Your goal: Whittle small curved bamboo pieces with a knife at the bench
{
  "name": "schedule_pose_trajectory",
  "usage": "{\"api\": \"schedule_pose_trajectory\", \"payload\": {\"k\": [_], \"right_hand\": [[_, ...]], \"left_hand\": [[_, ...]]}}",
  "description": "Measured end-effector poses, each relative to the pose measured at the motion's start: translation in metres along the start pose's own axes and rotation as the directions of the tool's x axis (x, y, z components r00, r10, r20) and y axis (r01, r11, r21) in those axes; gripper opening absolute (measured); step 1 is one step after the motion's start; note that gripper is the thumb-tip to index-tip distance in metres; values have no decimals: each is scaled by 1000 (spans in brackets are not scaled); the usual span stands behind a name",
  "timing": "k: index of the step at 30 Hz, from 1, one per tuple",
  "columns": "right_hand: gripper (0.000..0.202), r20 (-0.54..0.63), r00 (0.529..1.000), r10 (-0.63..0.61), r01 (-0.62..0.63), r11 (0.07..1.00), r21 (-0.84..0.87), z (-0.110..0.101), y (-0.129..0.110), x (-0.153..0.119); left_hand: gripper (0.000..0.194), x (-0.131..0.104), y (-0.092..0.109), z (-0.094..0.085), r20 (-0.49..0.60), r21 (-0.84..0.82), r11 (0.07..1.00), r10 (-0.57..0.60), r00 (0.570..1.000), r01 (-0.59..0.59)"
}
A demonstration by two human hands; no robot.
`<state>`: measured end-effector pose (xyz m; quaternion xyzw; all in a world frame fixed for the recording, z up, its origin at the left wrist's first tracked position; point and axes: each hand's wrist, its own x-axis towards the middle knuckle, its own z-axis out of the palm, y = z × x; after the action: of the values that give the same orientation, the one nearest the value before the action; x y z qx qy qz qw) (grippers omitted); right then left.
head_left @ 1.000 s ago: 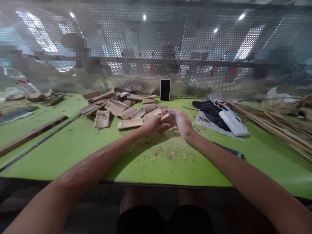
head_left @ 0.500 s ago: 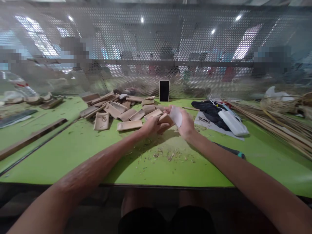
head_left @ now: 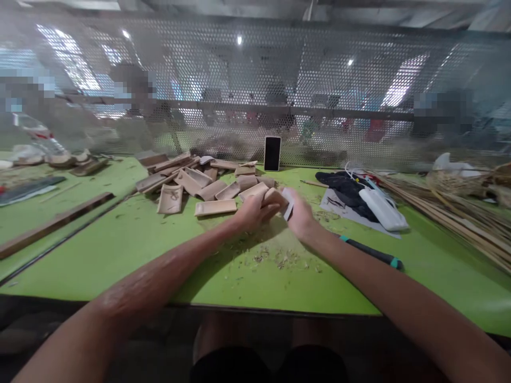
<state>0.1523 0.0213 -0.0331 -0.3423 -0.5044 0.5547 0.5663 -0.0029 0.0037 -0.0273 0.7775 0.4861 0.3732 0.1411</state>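
resting in left hand (head_left: 254, 210), a wooden piece (head_left: 275, 197) beside right hand (head_left: 301, 214)

Wooden piece (head_left: 278, 199): I see it small and pale brown, held slanted in the left hand (head_left: 255, 210), just right of the frame's centre, partly hidden.
Grey sheet (head_left: 288, 205): I see it thin and pale, in the right hand (head_left: 301, 215), at the piece's right end; contact I cannot tell.

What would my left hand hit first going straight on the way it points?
Probably the grey sheet in your right hand, just beyond the piece your left hand holds; depth there is unclear.
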Motion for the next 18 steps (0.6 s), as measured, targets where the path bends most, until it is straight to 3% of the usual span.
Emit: {"api": "schedule_pose_trajectory", "payload": {"k": [5,7,11,14,18], "right_hand": [[36,-64,997,39,-36,998,45,0,-14,3],[39,8,998,60,-60,996,64,0,-21,2],[43,149,989,-19,1,993,118,3,-35,-4],[37,185,983,0,-32,985,172,7,-40,-10],[33,169,986,-6,-42,961,274,10,-42,-14]], "left_hand": [[30,1,-5,-2,5,-1,999,43,999,-43],[30,2,-4,-4,-6,-42,998,48,999,-48],[33,1,1,-6,-72,-88,996,23,997,-29],[37,-1,2,-4,-83,-79,997,-5,997,-1],[45,-5,1,1,-5,-85,995,-61,998,60]]}}
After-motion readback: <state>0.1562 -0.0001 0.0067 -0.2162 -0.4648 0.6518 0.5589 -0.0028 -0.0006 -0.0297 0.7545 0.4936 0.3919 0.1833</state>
